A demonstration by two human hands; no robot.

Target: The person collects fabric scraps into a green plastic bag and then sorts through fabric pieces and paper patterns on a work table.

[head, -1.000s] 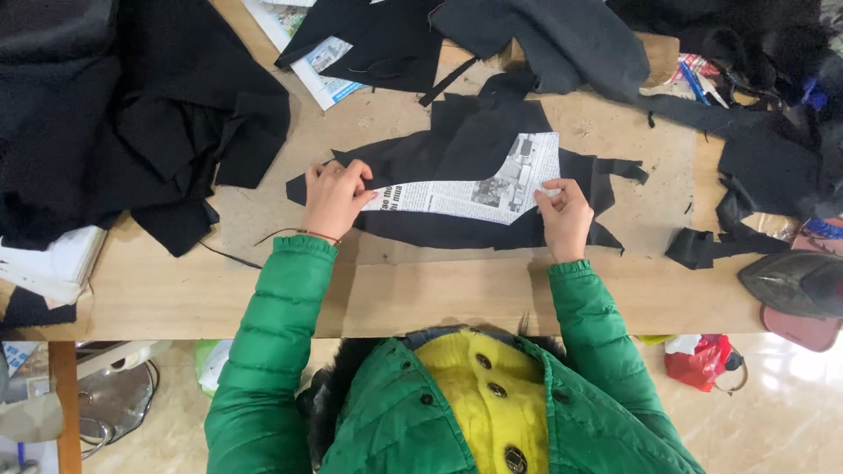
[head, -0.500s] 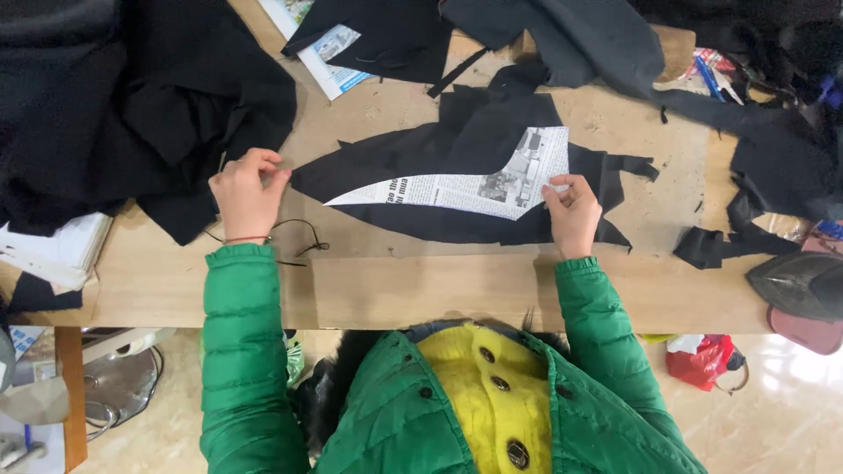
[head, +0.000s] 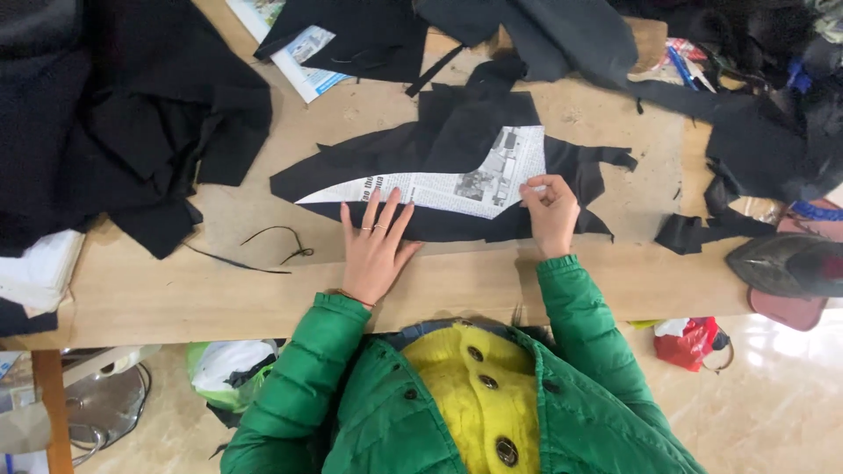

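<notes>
Left hand [head: 376, 248] lies flat, fingers spread wide, pressing the newspaper pattern [head: 448, 183] onto the black fabric piece [head: 457, 132] at mid-table. Right hand [head: 551, 211] has its fingers curled, pinching the pattern's right edge. Wooden table [head: 219, 290] carries both.

A pale wooden bench [head: 492, 290] is stretching across the view beneath the fingers [head: 376, 215], its near edge running just below them. Under that edge a glossy beige tiled floor [head: 773, 412] is catching soft light to the lower right of the fingers. Far to their lower left, a brown wooden leg [head: 53, 412] is standing beside a shiny metal lid [head: 105, 408].
</notes>
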